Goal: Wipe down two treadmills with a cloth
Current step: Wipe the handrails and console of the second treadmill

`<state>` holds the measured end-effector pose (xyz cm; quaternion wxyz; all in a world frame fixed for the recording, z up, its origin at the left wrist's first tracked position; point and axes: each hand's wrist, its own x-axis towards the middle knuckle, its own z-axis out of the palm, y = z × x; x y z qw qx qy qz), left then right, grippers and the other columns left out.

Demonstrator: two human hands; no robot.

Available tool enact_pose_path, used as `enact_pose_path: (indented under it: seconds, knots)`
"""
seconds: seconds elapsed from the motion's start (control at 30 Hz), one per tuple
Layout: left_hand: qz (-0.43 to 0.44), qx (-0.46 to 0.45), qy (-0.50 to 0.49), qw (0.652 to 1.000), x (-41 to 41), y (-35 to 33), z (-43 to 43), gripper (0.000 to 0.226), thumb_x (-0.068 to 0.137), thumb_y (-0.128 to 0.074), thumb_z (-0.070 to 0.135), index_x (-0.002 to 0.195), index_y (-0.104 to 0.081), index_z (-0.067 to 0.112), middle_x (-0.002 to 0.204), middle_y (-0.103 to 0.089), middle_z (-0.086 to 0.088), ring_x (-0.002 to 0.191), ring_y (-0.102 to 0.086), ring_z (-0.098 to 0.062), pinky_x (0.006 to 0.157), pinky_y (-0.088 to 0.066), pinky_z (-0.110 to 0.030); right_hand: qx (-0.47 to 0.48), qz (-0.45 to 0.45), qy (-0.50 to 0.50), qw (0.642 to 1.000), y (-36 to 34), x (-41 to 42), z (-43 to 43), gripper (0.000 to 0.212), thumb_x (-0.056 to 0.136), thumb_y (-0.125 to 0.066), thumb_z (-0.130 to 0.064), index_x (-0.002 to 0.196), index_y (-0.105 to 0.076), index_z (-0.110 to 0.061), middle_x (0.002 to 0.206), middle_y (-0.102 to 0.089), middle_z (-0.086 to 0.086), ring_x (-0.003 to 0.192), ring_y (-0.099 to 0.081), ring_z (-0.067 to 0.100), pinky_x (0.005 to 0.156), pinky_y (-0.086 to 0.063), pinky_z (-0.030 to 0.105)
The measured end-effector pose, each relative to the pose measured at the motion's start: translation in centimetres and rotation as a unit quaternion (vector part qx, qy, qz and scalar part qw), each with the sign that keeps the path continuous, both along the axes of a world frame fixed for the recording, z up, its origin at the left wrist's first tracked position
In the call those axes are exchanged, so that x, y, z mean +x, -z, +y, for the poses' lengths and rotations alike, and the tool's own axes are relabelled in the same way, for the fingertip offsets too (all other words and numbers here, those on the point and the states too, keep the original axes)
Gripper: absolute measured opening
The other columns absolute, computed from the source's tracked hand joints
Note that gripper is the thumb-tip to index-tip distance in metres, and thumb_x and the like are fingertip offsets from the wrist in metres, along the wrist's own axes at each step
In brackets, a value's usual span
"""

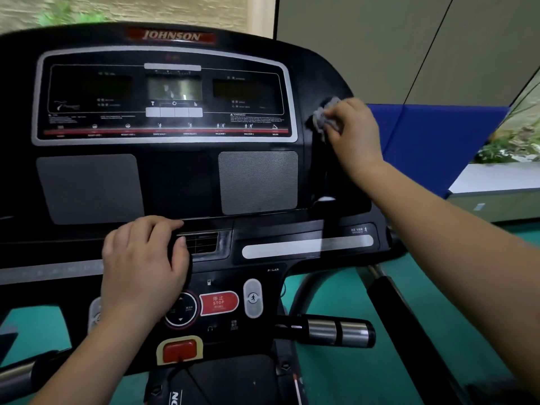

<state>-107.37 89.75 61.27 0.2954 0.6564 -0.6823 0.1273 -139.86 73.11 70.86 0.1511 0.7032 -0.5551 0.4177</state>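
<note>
A black treadmill console (181, 182) with a silver-framed display fills the view. My right hand (352, 135) grips a small grey cloth (323, 118) and presses it against the console's black right side panel, just right of the display frame. My left hand (143, 264) rests on the console's lower ledge beside a small vent, its fingers curled over the edge and the thumb alongside. It holds no cloth.
A red stop button (218, 302) and a red safety key (178, 350) sit below my left hand. A silver-tipped handlebar (339, 331) sticks out at lower right. Green floor, a blue padded mat (438, 141) and a grey wall lie to the right.
</note>
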Motion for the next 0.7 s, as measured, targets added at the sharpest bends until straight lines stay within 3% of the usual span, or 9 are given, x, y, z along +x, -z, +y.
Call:
enact_pose_path:
  seconds: [0.1,0.2,0.27,0.37,0.53,0.57,0.7]
  knots:
    - [0.001,0.003,-0.002,1.0,0.0,0.0,0.0,0.036,0.087,-0.041,0.034,0.108,-0.063,0.015,0.104,-0.058,-0.005,0.101,-0.05,-0.028,0.093,-0.032,-0.046,0.028,0.074,-0.02,0.997,3.5,-0.8,2.6,0.01,0.08,-0.067,-0.009,0.089,-0.068,-0.005,0.094,-0.06,0.016,0.087,-0.055,0.035,0.067,-0.047,0.037]
    - [-0.001,0.01,-0.004,1.0,0.0,0.0,-0.1,0.037,0.086,-0.039,0.035,0.108,-0.063,0.016,0.104,-0.059,-0.004,0.101,-0.05,-0.028,0.093,-0.033,-0.046,0.048,0.124,-0.012,0.991,4.5,-1.5,3.1,0.01,0.08,-0.07,-0.011,0.087,-0.068,-0.005,0.099,-0.057,0.018,0.093,-0.052,0.035,0.076,-0.048,0.042]
    - [-0.001,0.012,-0.003,1.0,0.1,-0.1,-0.1,0.038,0.087,-0.038,0.036,0.108,-0.063,0.016,0.105,-0.059,-0.004,0.101,-0.05,-0.028,0.093,-0.033,-0.046,0.026,0.085,0.01,0.996,2.5,-1.3,1.9,0.01,0.083,-0.066,-0.016,0.09,-0.068,-0.01,0.103,-0.054,0.017,0.096,-0.05,0.03,0.081,-0.043,0.037]
    - [-0.001,0.011,-0.003,1.0,0.1,-0.1,-0.1,0.038,0.087,-0.038,0.036,0.108,-0.063,0.016,0.105,-0.059,-0.004,0.101,-0.05,-0.027,0.093,-0.033,-0.046,-0.028,-0.031,0.021,0.999,-1.7,-0.7,-0.7,0.016,0.087,-0.059,-0.017,0.098,-0.064,-0.007,0.107,-0.052,0.014,0.089,-0.046,0.015,0.077,-0.036,0.021]
    - [0.007,0.01,0.0,1.0,0.1,0.0,-0.1,0.037,0.087,-0.04,0.035,0.108,-0.063,0.016,0.105,-0.059,-0.004,0.102,-0.051,-0.027,0.094,-0.033,-0.046,-0.04,-0.033,0.007,0.999,-2.6,-0.5,-2.0,0.017,0.086,-0.055,-0.018,0.089,-0.062,-0.003,0.095,-0.054,0.004,0.083,-0.051,0.01,0.067,-0.036,0.017]
    - [0.009,0.009,0.0,1.0,0.1,0.0,-0.1,0.037,0.087,-0.04,0.035,0.108,-0.063,0.016,0.105,-0.059,-0.004,0.102,-0.051,-0.028,0.094,-0.033,-0.046,-0.043,-0.017,-0.008,0.999,-1.8,-0.7,-1.5,0.019,0.086,-0.054,-0.019,0.087,-0.062,-0.002,0.092,-0.054,0.001,0.081,-0.051,0.009,0.065,-0.038,0.019]
    - [0.01,0.012,0.003,1.0,0.1,0.0,-0.1,0.037,0.087,-0.04,0.035,0.108,-0.063,0.015,0.105,-0.06,-0.005,0.102,-0.051,-0.028,0.094,-0.034,-0.047,-0.025,0.131,-0.055,0.99,1.9,-2.2,1.0,0.014,0.084,-0.061,-0.018,0.083,-0.068,-0.005,0.096,-0.061,0.014,0.08,-0.059,0.032,0.061,-0.05,0.036]
